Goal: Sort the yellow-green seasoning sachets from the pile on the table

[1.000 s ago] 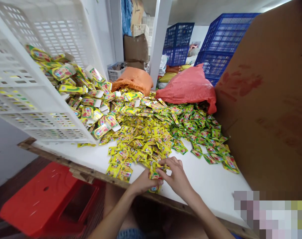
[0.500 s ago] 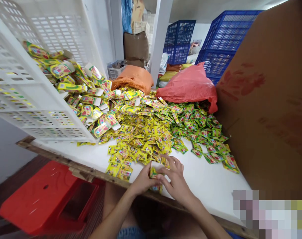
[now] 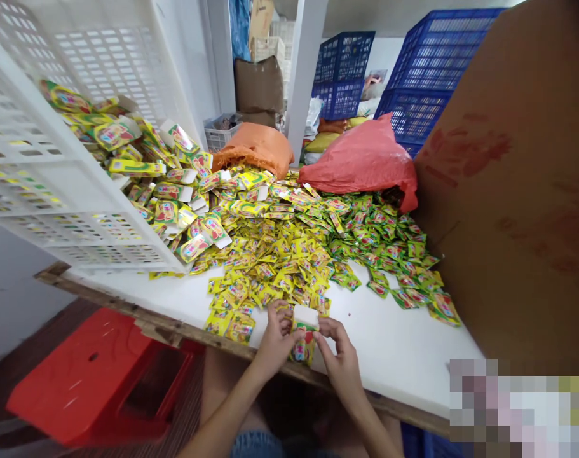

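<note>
Between my two hands, at the front edge of the white table (image 3: 394, 356), is a small yellow and green cardboard box (image 3: 304, 337) with its white top flap raised. My left hand (image 3: 276, 337) grips the box's left side, thumb on its front. On the right side, my right hand (image 3: 337, 346) holds it with thumb and fingers. Just beyond lie many small yellow sachets (image 3: 270, 273), some close to my left fingers. Green sachets (image 3: 379, 248) spread out farther to the right. What is inside the box cannot be seen.
A tipped white crate (image 3: 93, 210) on the left spills small boxes (image 3: 168, 191) onto the table. An orange sack (image 3: 255, 149) and a red sack (image 3: 365, 156) lie behind the piles. A large cardboard box (image 3: 503, 191) stands right. A red stool (image 3: 84, 375) is below left.
My right hand has moved from over the box's top to its right side. The box's front and raised white flap now show more fully.
</note>
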`<state>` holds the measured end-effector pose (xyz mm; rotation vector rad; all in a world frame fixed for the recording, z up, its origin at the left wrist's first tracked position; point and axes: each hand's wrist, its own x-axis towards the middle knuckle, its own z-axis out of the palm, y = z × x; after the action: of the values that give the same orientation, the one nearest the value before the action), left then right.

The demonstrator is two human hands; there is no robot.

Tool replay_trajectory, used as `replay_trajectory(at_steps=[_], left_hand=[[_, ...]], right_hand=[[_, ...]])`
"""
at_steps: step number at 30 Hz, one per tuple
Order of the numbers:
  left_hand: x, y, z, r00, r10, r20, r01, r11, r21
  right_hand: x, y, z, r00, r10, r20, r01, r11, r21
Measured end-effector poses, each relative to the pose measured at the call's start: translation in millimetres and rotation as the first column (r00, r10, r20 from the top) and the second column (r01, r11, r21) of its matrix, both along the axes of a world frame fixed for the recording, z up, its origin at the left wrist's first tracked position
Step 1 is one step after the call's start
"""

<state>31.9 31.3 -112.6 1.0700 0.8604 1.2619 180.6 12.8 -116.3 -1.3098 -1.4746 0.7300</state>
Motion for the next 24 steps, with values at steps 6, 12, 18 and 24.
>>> replay_trajectory(at_steps=[6, 12, 18, 24], left_hand=[[-7.9, 5.2, -0.6, 0.982, -0.110, -0.151, 0.112, 0.994, 0.003], [-8.7, 5.4, 6.0, 0.987, -0.009, -0.162, 0.026, 0.994, 0.108], [-11.1, 0.3, 23.2, 0.944, 0.017, -0.330, 0.042, 0.984, 0.172], [-5.7, 2.3, 28.9, 0.915, 0.085, -0.394, -0.030, 0.989, 0.144]], right_hand=[[10.0, 14.4, 14.4, 0.975, 0.212, 0.063, -0.211, 0.977, -0.026], [5.7, 23.1, 17.4, 0.988, 0.152, 0.027, -0.153, 0.988, 0.013], [0.8, 13.1, 24.3, 0.970, 0.240, 0.043, -0.241, 0.970, 0.021], [-2.9, 12.5, 31.9, 0.989, 0.133, 0.068, -0.129, 0.990, -0.063]])
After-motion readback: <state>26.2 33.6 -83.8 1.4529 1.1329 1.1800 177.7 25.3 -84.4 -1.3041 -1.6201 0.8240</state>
